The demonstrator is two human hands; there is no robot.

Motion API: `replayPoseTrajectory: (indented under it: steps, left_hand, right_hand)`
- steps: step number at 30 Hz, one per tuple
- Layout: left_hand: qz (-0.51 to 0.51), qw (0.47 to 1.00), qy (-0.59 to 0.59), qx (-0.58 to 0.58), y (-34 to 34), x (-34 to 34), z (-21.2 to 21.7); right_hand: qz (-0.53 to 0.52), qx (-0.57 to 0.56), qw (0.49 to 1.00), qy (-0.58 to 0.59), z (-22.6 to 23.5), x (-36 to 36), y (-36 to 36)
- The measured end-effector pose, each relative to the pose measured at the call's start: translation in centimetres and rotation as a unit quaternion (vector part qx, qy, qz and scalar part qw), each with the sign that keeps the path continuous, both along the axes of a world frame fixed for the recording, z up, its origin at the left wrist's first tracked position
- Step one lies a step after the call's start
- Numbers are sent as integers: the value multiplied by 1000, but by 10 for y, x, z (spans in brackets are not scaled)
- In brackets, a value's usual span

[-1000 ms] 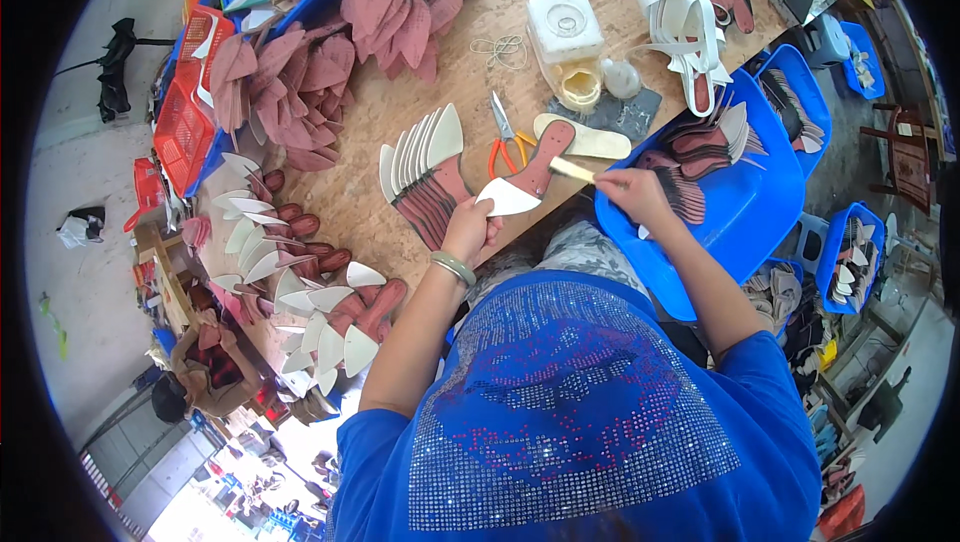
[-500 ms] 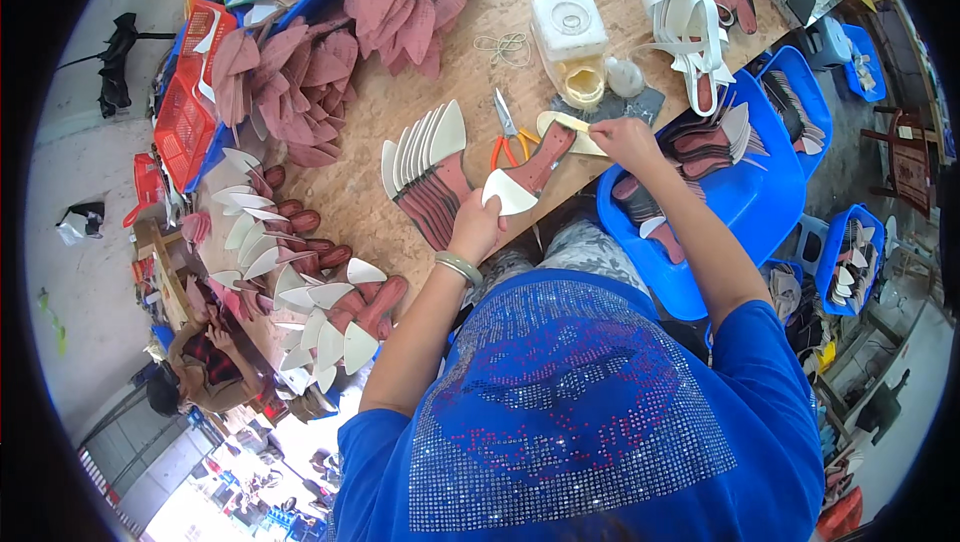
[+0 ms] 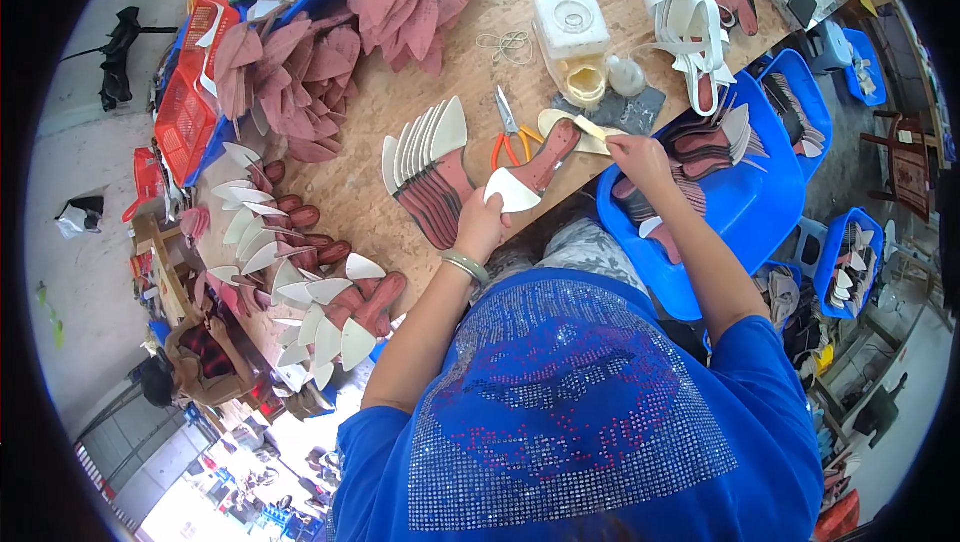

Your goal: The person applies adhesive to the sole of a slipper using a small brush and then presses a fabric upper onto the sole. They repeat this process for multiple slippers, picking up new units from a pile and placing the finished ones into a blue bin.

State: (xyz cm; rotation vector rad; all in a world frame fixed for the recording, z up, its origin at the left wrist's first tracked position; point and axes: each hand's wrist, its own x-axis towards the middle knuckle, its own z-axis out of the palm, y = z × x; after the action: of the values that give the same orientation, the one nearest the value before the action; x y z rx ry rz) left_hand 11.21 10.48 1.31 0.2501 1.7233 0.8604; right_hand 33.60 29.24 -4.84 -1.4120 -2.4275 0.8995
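My left hand (image 3: 482,226) pinches the white pointed end of a red-brown shoe insole (image 3: 548,164), holding it over the table's near edge. My right hand (image 3: 642,162) is closed on a short, pale flat strip (image 3: 592,129), whose kind I cannot make out. The strip's far end lies close by the insole's rounded red end. Under them is a pale, flat oval piece (image 3: 549,119), partly hidden. Left of my left hand, a fanned row of similar insoles (image 3: 430,167) rests on the table. Orange-handled pliers (image 3: 509,127) lie just beyond the held insole.
A white tub (image 3: 572,22) and an open jar (image 3: 584,80) with yellowish contents stand beyond my right hand. Red-brown insole pieces (image 3: 300,72) heap at the far left. More white-tipped insoles (image 3: 325,307) line the left edge. Blue bins (image 3: 745,197) stand at the right.
My right hand has shifted slightly right and down, and the pale strip has changed its angle. The rounded end of the insole shows more fully. My left hand has barely moved.
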Motion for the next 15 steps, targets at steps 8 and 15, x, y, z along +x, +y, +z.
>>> replayPoseTrajectory:
  steps: [8,15]
  left_hand:
    - [-9,1000,-7,-1,-2,1,-1]
    - [-37,999,24,-2,1,5,6]
  right_hand:
    - [-88,-264,954,114,29,17,-23]
    - [-4,10,996,92,-5,-18,-4]
